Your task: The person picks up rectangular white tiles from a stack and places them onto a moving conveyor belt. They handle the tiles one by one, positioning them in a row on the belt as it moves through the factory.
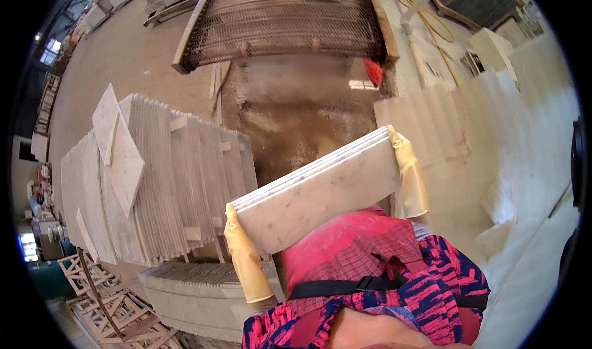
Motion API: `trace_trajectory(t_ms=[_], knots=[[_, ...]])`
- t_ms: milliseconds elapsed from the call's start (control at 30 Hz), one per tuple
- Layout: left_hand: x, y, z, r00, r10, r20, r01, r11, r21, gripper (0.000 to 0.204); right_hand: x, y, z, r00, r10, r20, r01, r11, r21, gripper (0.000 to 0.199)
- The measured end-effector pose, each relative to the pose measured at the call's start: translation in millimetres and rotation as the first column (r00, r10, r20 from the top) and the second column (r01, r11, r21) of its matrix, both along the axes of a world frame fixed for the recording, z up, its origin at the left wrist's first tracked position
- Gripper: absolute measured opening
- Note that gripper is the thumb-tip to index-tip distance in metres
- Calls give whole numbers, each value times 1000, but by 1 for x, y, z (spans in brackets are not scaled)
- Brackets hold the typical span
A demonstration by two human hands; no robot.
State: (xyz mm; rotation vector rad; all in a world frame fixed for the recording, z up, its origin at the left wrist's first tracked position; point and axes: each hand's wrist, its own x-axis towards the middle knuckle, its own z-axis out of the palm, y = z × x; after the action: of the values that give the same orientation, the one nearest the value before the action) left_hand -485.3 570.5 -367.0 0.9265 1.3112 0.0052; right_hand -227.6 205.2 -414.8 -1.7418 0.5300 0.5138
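Held at chest height against a red apron point(345, 244): small stack of white marble tiles point(320, 195), tilted, ends gripped so the pieces stay aligned. Left hand point(243, 256) and right hand point(410, 176), both in yellow gloves, clamped on opposite short edges. Beyond, at left: upright rows of marble tiles point(179, 182), packed on edge. Farther off: mesh conveyor point(283, 16).

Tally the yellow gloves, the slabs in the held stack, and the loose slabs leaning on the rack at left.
Yellow gloves: 2, left hand and right hand
Slabs in the held stack: about 3, edges hard to separate
Loose leaning slabs: 2
Total: about 7
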Motion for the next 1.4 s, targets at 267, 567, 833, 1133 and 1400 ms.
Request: trace_trajectory(t_ms=[267, 567, 833, 1133, 1400], knots=[[44, 20, -8, 958, 272, -92, -268, 962, 51, 77, 143, 107, -17, 945, 328, 3, -328, 944, -16, 65], [98, 90, -26, 926, 356, -123, -368, 925, -93, 89, 205, 198, -52, 887, 460, -50, -461, 872, -166, 72], [130, 115, -49, 901, 378, -213, -399, 915, -65, 87, 265, 263, -46, 814, 570, -111, -579, 784, -223, 78], [193, 116, -113, 855, 502, -133, -513, 855, -71, 94, 377, 355, -3, 637, 759, -133, -735, 546, -401, 81], [270, 76, -214, 774, 620, 128, -538, 750, -385, 93, 501, 445, 2, 466, 865, -184, -806, 330, -492, 83]])
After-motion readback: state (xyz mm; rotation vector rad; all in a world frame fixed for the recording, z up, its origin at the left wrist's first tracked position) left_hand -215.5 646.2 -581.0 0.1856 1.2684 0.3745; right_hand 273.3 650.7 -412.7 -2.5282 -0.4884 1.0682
